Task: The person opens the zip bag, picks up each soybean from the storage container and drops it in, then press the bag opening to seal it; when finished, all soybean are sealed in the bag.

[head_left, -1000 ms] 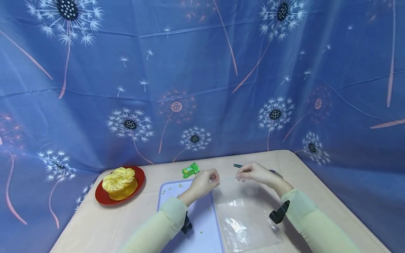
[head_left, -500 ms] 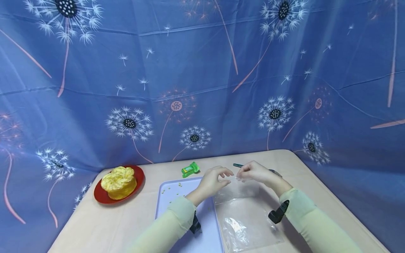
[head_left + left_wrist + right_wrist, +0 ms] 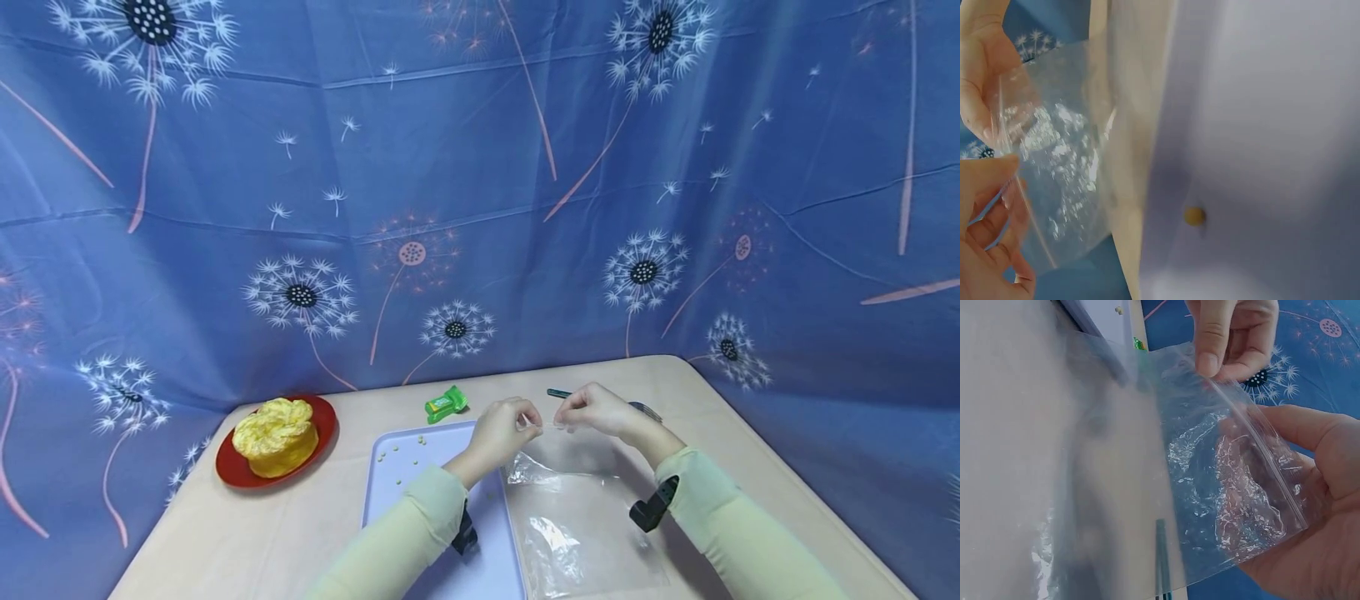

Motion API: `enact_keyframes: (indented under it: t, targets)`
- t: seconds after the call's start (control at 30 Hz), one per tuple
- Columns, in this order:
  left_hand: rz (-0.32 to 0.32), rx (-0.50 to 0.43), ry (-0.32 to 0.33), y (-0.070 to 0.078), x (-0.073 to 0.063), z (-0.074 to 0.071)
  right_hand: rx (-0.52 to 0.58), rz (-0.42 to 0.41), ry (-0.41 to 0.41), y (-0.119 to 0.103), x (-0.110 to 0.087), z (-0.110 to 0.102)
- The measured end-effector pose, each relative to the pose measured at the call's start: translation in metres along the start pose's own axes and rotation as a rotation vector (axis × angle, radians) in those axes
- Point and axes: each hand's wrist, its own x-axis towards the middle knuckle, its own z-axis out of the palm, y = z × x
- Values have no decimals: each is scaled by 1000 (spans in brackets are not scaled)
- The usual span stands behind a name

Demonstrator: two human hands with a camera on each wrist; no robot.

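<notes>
A clear zip-top plastic bag point(image 3: 570, 450) hangs between both hands over the table, its zip strip running along the top edge. My left hand point(image 3: 501, 437) pinches that edge between thumb and fingers near one end. Toward the other end, my right hand point(image 3: 603, 412) pinches the same edge, its palm showing behind the film in the right wrist view. The bag point(image 3: 1229, 469) looks flat, with crinkled glare and no contents showing. Below it, another clear plastic bag point(image 3: 592, 542) lies flat on the table.
A lavender tray point(image 3: 480, 533) with several small yellowish balls point(image 3: 1195, 216) lies left of the bags. Behind it is a green wrapped packet point(image 3: 446, 404). A red plate point(image 3: 327, 417) bearing a yellow bun-shaped cake point(image 3: 276, 437) stands far left. A dark green stick point(image 3: 558, 392) lies behind my right hand.
My left hand has moved right, toward my right hand, with its fingers loosened half a second ago and now pinching the bag's edge. The right hand has stayed nearly in place.
</notes>
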Motion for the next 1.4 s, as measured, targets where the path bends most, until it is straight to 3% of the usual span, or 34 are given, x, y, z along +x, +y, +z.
enact_keyframes:
  t: [0.1,0.33,0.53,0.83,1.0,1.17,1.4]
  targets:
    - [8,8,12,-1,-2,-1,-18,0,15,1,-1,0]
    - [99,31,48,-2,-6,-2,-45,10,51,1,0,3]
    - [144,10,71,2,-9,-4,-67,-5,68,-3,0,7]
    - [230,50,99,3,-13,-3,-136,-11,107,-3,4,14]
    - [215,74,103,2,-13,0,-166,13,119,0,6,15]
    - [178,125,97,1,-11,6,-126,32,108,0,4,14]
    - [191,121,126,3,-8,10,-100,36,83,-3,5,17]
